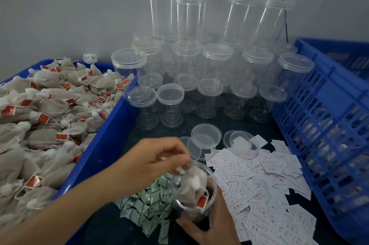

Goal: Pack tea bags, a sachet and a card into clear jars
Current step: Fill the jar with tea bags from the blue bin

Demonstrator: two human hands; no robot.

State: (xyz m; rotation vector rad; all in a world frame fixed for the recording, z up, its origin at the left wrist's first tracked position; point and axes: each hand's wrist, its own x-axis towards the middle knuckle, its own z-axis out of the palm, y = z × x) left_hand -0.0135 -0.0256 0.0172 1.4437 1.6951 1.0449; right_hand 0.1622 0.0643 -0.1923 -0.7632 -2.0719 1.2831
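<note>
My right hand point(207, 222) grips an open clear jar point(191, 207) at the bottom centre, tilted toward me. A tea bag point(192, 183) with a red tag sticks out of the jar's mouth. My left hand point(157, 157) pinches the top of that tea bag at the rim. More tea bags point(40, 117) with red tags fill the blue tray point(103, 141) on the left. Green-and-white sachets point(147, 206) lie in a heap just left of the jar. White cards point(259, 180) with red print are scattered to its right.
Several lidded empty clear jars point(211, 69) are stacked against the grey wall. Loose lids point(206, 136) lie on the dark table behind the jar, one lid point(241, 143) holding a white sachet. A blue slatted crate point(327, 129) stands at the right.
</note>
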